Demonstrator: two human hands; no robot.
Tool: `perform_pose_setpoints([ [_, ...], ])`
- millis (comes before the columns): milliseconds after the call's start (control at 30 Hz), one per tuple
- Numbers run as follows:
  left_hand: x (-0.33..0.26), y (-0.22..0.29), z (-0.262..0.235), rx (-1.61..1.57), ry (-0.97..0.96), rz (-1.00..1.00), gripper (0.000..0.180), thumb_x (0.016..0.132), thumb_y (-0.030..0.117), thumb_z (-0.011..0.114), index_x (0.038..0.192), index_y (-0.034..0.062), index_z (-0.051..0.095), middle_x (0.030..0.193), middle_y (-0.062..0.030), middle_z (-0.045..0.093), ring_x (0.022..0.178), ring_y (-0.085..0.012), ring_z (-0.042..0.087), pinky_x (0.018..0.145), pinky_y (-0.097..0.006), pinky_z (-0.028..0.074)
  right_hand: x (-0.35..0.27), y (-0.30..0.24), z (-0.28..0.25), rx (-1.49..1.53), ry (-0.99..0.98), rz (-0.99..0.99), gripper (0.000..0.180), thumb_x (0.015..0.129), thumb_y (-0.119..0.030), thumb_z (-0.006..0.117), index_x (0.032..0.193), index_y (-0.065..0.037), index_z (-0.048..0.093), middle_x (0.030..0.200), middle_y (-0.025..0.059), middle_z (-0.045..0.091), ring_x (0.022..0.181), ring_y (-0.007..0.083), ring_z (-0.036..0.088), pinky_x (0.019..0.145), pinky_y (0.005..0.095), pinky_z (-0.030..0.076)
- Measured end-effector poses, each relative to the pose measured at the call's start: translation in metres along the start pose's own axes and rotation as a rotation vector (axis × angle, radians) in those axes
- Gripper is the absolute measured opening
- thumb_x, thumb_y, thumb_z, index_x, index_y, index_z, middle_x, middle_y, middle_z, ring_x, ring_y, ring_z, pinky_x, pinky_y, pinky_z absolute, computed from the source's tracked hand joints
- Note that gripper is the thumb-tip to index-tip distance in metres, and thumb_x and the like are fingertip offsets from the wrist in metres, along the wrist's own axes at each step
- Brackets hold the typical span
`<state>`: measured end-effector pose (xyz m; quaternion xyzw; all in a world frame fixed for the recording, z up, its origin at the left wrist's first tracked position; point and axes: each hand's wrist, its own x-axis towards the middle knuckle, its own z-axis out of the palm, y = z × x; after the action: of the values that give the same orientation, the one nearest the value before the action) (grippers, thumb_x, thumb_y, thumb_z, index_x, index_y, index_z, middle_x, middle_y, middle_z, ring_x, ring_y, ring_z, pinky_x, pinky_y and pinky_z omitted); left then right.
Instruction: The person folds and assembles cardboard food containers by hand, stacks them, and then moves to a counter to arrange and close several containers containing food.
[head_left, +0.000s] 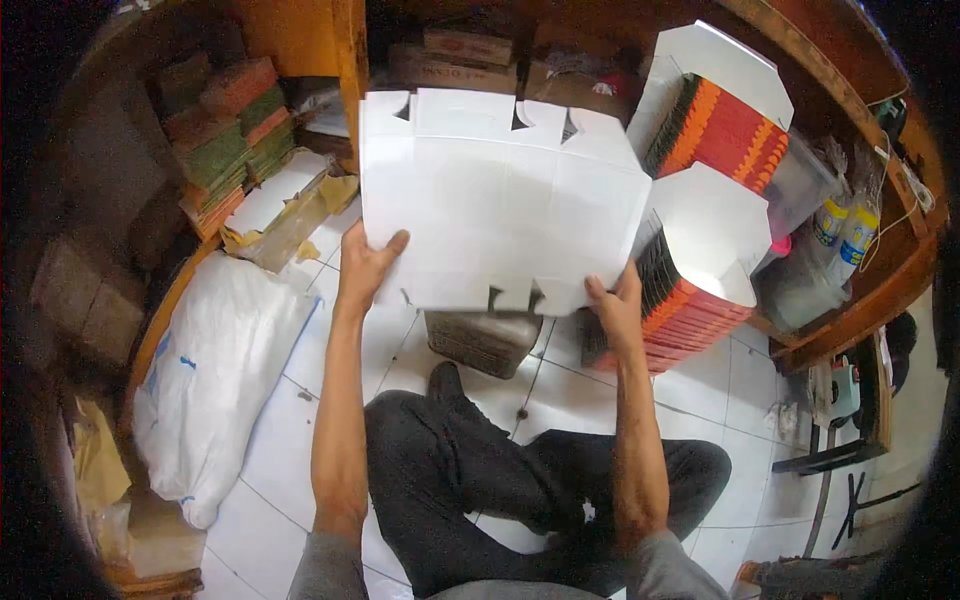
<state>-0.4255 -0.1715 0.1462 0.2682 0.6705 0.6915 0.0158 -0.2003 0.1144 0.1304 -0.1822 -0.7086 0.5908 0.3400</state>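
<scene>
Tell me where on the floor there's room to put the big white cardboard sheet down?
Bare white floor tiles lie between the big white sack and the dark trousers; more lie right of the trousers. It is crowded ahead: both hands hold the flat white cardboard sheet above a stack, beside orange folded boxes.

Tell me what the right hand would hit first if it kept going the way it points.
The right hand already grips the flat white carton blank. Beyond it, probably the stack of folded orange-and-red cartons standing just right of it, though depth is unclear.

Grey sleeves, dark trousers, forearms bare.
</scene>
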Motion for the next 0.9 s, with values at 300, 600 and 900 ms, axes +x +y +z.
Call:
perform_pose_setpoints([
  [300, -0.049, -0.053, -0.004, -0.253, -0.153, -0.600, 0.038, 0.083, 0.003, 0.076, 0.117, -0.0081, 0.064, 0.107, -0.0148, 0.072, 0.097, -0.0209, 0.069, 0.085, -0.031, 0.056, -0.005, 0.050, -0.023, -0.223, -0.176, 0.473, 0.037, 0.079, -0.013, 0.070, 0.108, 0.009, 0.067, 0.097, 0.0125, 0.071, 0.086, 0.0216, 0.064, 0.077, 0.0317, 0.048],
  [600, -0.043, -0.050, -0.005, -0.342, -0.185, -0.732, 0.045, 0.086, 0.004, 0.071, 0.127, -0.0067, 0.057, 0.116, -0.0160, 0.067, 0.100, -0.0232, 0.069, 0.084, -0.035, 0.058, 0.040, 0.075, -0.019, 0.051, -0.272, 0.771, 0.042, 0.073, -0.006, 0.079, 0.111, 0.006, 0.064, 0.099, 0.0148, 0.070, 0.091, 0.0240, 0.069, 0.079, 0.0357, 0.056],
  [900, -0.041, -0.072, -0.005, -0.326, -0.050, -0.617, 0.050, 0.092, 0.013, 0.067, 0.135, -0.0050, 0.048, 0.116, -0.0171, 0.068, 0.103, -0.0234, 0.067, 0.086, -0.034, 0.057, 0.039, 0.066, -0.009, -0.194, -0.232, 0.654, 0.048, 0.070, -0.017, 0.079, 0.110, 0.006, 0.067, 0.102, 0.0137, 0.068, 0.091, 0.0259, 0.065, 0.083, 0.0367, 0.050],
])
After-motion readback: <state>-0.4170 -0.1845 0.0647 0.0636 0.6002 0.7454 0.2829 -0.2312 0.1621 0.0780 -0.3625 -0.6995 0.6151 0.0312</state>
